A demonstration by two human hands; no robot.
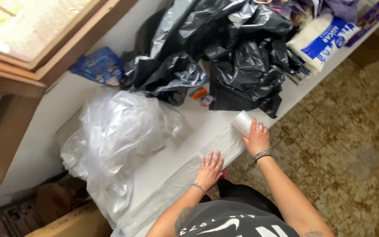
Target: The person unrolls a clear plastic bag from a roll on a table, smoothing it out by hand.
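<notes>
Overhead, head view: left hand (210, 169) lies flat, fingers spread, on a clear plastic sheet (224, 147) at the white table (189, 127) front edge. Right hand (256, 138) is curled over the sheet's rolled end (243, 122), just beside it. Black bags (224, 57) crowd the table's far side; white bags (119, 131) sit left.

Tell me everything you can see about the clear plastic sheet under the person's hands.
The clear plastic sheet looks thin and see-through. It lies flat along the front edge of the white table. At its far end it is wound into a small roll. The right hand rests against that roll, and the left hand presses flat on the spread part.
</notes>
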